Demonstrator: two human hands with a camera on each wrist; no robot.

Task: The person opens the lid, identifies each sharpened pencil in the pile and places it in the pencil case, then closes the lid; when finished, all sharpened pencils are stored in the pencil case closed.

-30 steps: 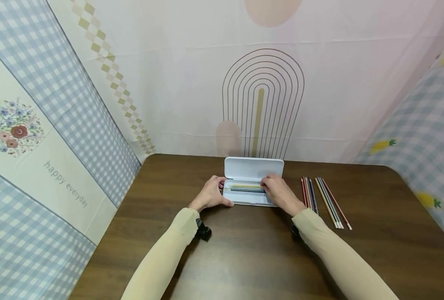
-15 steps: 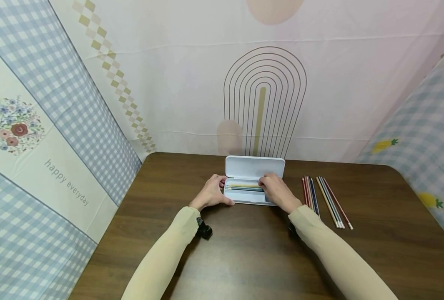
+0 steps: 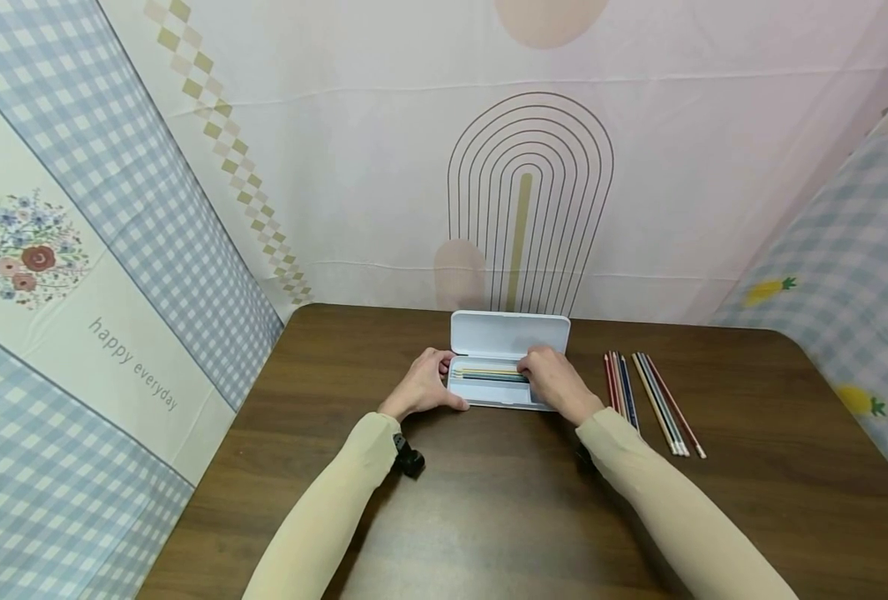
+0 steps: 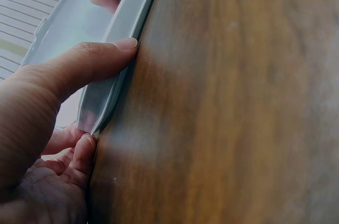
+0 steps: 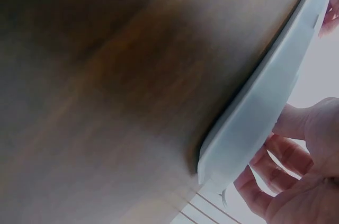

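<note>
A white pencil case (image 3: 489,396) stands open at the back of the table, its lid (image 3: 507,333) raised. Several pencils (image 3: 481,375), yellow and dark bluish among them, lie lengthwise inside. My left hand (image 3: 424,386) grips the left end of the case; in the left wrist view the thumb (image 4: 90,65) presses the front wall while the fingers bend around the end. Over the right part of the case, my right hand (image 3: 556,383) reaches in with curled fingers, pinching at the right ends of the pencils. The right wrist view shows these fingers (image 5: 278,168), their tips partly hidden by the case wall.
Right of the case lie two groups of pencils on the brown table (image 3: 489,517): a red and dark blue group (image 3: 619,387) and a fanned group (image 3: 664,404). A patterned cloth (image 3: 368,183) hangs behind the table's back edge.
My right hand has shifted slightly left along the pencils within the case, then stays almost still. My left hand keeps its grip on the case end.
</note>
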